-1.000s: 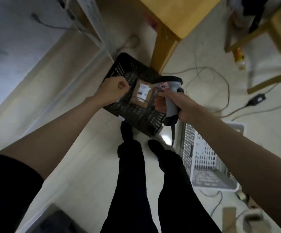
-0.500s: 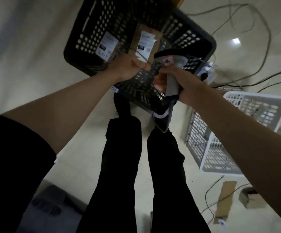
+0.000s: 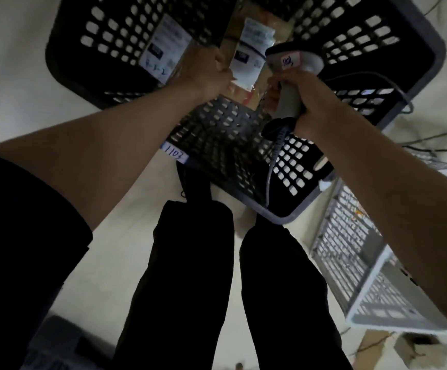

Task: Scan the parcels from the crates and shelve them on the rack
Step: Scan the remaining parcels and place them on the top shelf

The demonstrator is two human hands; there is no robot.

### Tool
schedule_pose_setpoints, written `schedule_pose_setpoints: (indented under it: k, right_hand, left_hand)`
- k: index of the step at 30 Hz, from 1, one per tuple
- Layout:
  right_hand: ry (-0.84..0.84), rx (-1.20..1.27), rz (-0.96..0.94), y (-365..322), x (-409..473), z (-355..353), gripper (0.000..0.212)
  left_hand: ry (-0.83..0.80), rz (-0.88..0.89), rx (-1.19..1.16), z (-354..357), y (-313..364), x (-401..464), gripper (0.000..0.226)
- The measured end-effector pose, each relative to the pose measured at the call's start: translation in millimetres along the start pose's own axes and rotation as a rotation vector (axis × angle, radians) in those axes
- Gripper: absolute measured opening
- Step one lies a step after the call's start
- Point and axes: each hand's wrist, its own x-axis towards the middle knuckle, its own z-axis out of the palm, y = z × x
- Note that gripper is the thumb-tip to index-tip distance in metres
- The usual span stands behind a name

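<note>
Brown parcel (image 3: 246,84), pinched by the left hand (image 3: 206,73), now sits nearer the scanner (image 3: 292,76) clenched in the right hand (image 3: 313,102) than before, suggesting scanning is imminent.

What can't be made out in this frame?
- Rack: outside the head view.
- Parcel label print: blurred and dim, unreadable.
- Left hand grip on it: fingertips hidden behind the hand.
- Scanner trigger: covered by the right hand.
- Black crate far side: cut off by the top edge.
</note>
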Motion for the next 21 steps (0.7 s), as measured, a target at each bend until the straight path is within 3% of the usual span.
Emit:
schedule_pose_setpoints:
  k: [1,4,7,9,16,19,21]
  right_hand:
    - [-0.005,-0.004,-0.004,-1,10,-1,0.024]
    - [-0.003,-0.004,-0.018,-1,39,1,0.022]
    - [0.009,0.034,0.004,1,65,7,0.022]
    - [0.002,0.078,0.027,4,80,10,0.021]
    - [-0.034,0.164,0.047,27,118,16,0.016]
    - [-0.039,0.201,0.014,38,126,17,0.024]
    - [-0.051,0.228,-0.014,43,126,16,0.04]
  left_hand:
    - [-0.003,-0.017,-0.016,4,-1,9,0.015]
    - [-0.05,-0.1,-0.076,15,-2,30,0.019]
    - [-0.1,-0.191,-0.087,28,-9,49,0.059]
    - [-0.11,-0.262,-0.108,37,-15,61,0.07]
    - [-0.151,-0.37,-0.211,60,-48,93,0.076]
    - [-0.196,-0.39,-0.361,63,-58,100,0.09]
    - [-0.194,-0.401,-0.447,63,-56,98,0.089]
